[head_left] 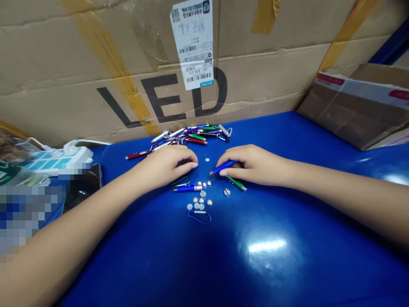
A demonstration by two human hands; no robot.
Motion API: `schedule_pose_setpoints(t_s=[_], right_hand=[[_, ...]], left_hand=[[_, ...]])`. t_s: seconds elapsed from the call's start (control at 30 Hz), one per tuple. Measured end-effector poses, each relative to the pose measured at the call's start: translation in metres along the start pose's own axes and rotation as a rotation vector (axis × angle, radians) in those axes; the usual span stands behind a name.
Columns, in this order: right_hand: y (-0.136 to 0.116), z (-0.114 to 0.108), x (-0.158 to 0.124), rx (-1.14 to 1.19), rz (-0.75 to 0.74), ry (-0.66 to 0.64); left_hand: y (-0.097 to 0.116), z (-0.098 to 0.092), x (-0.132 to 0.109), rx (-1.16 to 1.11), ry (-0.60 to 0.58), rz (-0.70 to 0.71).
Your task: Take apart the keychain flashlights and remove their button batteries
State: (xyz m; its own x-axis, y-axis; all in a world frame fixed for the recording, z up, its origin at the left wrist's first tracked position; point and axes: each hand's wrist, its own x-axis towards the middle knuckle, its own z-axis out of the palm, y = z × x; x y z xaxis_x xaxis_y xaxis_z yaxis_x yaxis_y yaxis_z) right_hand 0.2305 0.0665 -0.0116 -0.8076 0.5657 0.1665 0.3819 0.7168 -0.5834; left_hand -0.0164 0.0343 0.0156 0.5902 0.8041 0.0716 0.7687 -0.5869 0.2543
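My right hand (247, 164) is closed around a small blue keychain torch body (222, 167) just above the blue table. A green torch (237, 183) lies under that hand. My left hand (169, 164) rests knuckles up, fingers curled; what it holds, if anything, is hidden. Below it lie a blue torch with a silver tip (188, 188) and a green carabiner clip (181, 181). Several small silver button cells (200, 199) are scattered between the hands, and a blue carabiner clip (200, 217) lies nearest me.
A pile of coloured keychain torches (194, 135) lies against a big cardboard box marked LED (159, 102). A second cardboard box (358, 106) stands at the right. A white power strip (57, 160) and a dark phone (83, 185) sit at the left on the blue table (255, 247).
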Motion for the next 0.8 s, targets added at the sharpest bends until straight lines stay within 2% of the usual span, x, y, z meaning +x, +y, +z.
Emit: schedule_pose_setpoints(t_s=[0.1,0.17,0.3,0.43,0.63,0.8], right_hand=[[-0.004,0.004,-0.001,0.031,0.020,0.189],[-0.011,0.006,-0.004,0.037,-0.004,0.225],[-0.024,0.009,-0.008,0.061,-0.023,0.177],[-0.024,0.009,-0.006,0.001,0.021,0.081],[-0.018,0.003,-0.003,-0.203,0.047,-0.001],[-0.013,0.000,-0.002,-0.218,0.034,-0.006]], left_hand=[[0.008,0.004,-0.004,-0.134,0.132,-0.012],[0.016,0.008,-0.008,-0.206,0.207,0.008],[0.027,0.013,-0.014,-0.074,0.343,0.150],[0.023,0.016,-0.017,0.049,0.426,0.219],[0.013,0.022,-0.016,0.118,0.462,0.286],[0.014,0.024,-0.017,0.060,0.474,0.230]])
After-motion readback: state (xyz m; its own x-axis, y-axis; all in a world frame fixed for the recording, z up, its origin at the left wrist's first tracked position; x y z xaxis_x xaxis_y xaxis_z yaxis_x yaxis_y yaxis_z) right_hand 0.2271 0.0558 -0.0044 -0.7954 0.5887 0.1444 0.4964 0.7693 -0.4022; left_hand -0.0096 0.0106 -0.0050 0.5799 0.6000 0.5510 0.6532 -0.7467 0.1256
